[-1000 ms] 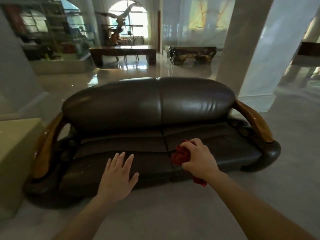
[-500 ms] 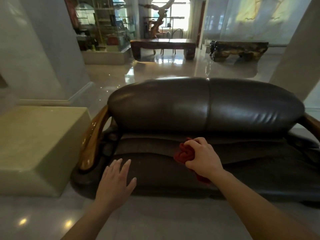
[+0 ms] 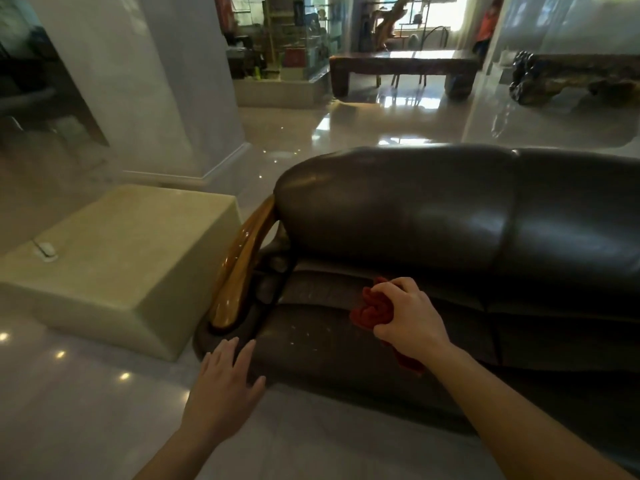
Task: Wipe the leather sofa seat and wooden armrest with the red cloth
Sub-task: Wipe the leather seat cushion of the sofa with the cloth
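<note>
A dark brown leather sofa fills the right half of the head view, its seat [image 3: 322, 337] dusty near the left end. The glossy wooden armrest [image 3: 239, 268] curves down the sofa's left side. My right hand [image 3: 408, 318] is shut on the bunched red cloth [image 3: 372, 308] over the left seat cushion; part of the cloth hangs below my wrist. Whether the cloth touches the leather I cannot tell. My left hand [image 3: 227, 384] is open, fingers spread, at the seat's front left corner just below the armrest's lower end.
A pale stone block [image 3: 121, 265] stands on the floor just left of the armrest, a small white object [image 3: 46, 250] on top. A white pillar [image 3: 145, 84] rises behind it. A low wooden table [image 3: 401, 69] and a carved bench [image 3: 575, 79] stand far back on the shiny floor.
The view has swung left, so the sofa's left armrest and the stone block are now central. My right hand with the cloth has moved from the seat's middle to the left cushion.
</note>
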